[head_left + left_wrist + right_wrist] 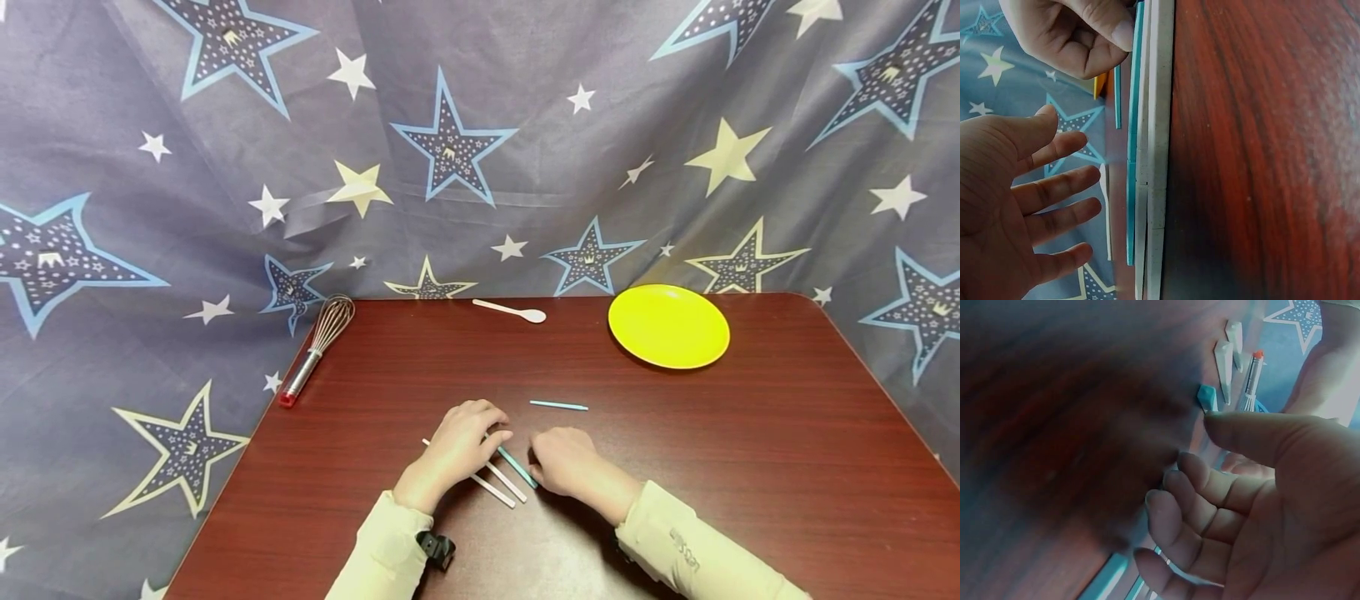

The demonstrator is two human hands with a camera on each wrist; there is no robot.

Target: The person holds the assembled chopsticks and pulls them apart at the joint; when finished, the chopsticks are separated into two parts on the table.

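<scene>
Two white chopsticks (492,492) and a teal chopstick (517,467) lie side by side on the table. Another light-blue chopstick (558,406) rests apart, farther back. My left hand (463,437) hovers over the grouped chopsticks; in the left wrist view its fingers (1063,222) are spread and hold nothing. To their right is my right hand (566,461), fingers loosely bent. The right wrist view puts its thumb at the near end of the teal chopstick (1207,398), apart from the other fingers. Whether the thumb touches that end is hard to tell.
A whisk (318,350) with a red-ended handle lies along the table's left edge. Toward the back are a white spoon (532,316) and a yellow plate (669,327). A grey star-patterned cloth (480,225) hangs behind the dark red table (787,467).
</scene>
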